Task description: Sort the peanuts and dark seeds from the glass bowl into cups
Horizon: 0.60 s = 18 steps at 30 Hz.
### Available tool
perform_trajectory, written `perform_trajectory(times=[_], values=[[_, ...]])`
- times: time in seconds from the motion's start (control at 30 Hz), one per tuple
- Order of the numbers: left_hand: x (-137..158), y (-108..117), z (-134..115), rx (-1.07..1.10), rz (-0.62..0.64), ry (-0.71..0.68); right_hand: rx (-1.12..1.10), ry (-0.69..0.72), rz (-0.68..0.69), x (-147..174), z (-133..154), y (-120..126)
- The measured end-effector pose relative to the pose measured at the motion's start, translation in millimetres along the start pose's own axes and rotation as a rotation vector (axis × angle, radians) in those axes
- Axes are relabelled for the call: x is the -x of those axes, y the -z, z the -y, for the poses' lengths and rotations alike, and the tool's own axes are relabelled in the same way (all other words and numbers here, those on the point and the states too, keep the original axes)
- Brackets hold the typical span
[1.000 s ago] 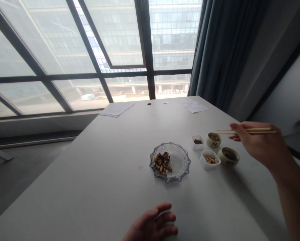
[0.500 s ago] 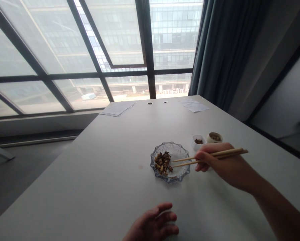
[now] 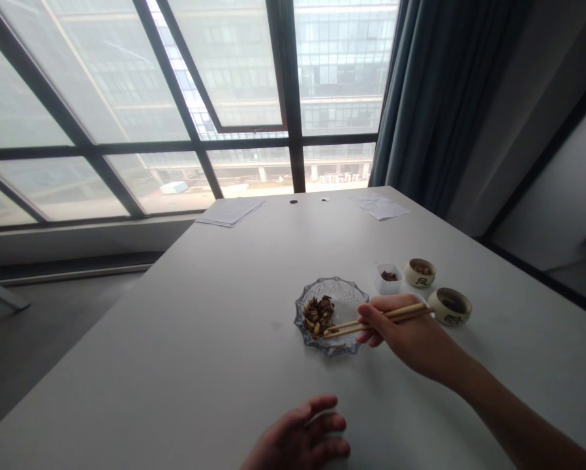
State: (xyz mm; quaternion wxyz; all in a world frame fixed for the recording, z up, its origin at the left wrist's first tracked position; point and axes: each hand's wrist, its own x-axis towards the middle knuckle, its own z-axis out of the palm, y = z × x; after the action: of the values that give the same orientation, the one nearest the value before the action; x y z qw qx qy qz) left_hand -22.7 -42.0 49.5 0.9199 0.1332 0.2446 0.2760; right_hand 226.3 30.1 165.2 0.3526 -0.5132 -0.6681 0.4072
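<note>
A pair of wooden chopsticks (image 3: 395, 316) is gripped in my right hand (image 3: 405, 333), at the right rim of a scalloped clear glass dish (image 3: 342, 297). Their tips are down inside the dish, at the lower edge of a heap of small brown and yellowish dried pieces (image 3: 317, 314). Whether a piece is pinched between the tips I cannot make out. My left hand (image 3: 305, 434) rests low in the view, in front of the dish, with its fingers apart and nothing in it.
Right of the dish stand a small white square cup (image 3: 387, 287) with reddish-brown bits and two cream bowls, one behind (image 3: 419, 277) and one nearer (image 3: 452, 316), with dark markings. Another white container is mostly hidden behind my right hand. Papers (image 3: 231, 212) lie at the table's far end.
My right hand has moved left and slightly down, bringing the chopstick tips to the heap's lower edge. The nearer cream bowl has come into sight. My left hand has stayed put.
</note>
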Motion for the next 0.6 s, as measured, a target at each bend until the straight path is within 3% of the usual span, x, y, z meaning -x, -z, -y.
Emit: perform_trajectory(times=[0.1, 0.2, 0.37, 0.47, 0.6], values=[[-0.6, -0.2, 0.3, 0.009, -0.002, -0.004, -0.018, -0.002, -0.131, 1.1, 2.1, 19.3], [-2.0, -0.2, 1.0, 0.022, -0.007, -0.01, 0.003, 0.024, -0.381, 3.8, 5.3, 50.3], [-3.5, 0.8, 1.8, 0.022, 0.003, -0.015, 0.288, 0.096, -0.763, 3.8, -1.1, 103.7], [-2.7, 0.9, 1.6, 0.008, 0.006, -0.011, 0.384, 0.073, -0.838, -3.0, -14.3, 122.6], [-2.3, 0.8, 0.8, 0.009, -0.003, -0.013, 0.379, 0.033, -0.837, -9.6, -22.5, 127.9]])
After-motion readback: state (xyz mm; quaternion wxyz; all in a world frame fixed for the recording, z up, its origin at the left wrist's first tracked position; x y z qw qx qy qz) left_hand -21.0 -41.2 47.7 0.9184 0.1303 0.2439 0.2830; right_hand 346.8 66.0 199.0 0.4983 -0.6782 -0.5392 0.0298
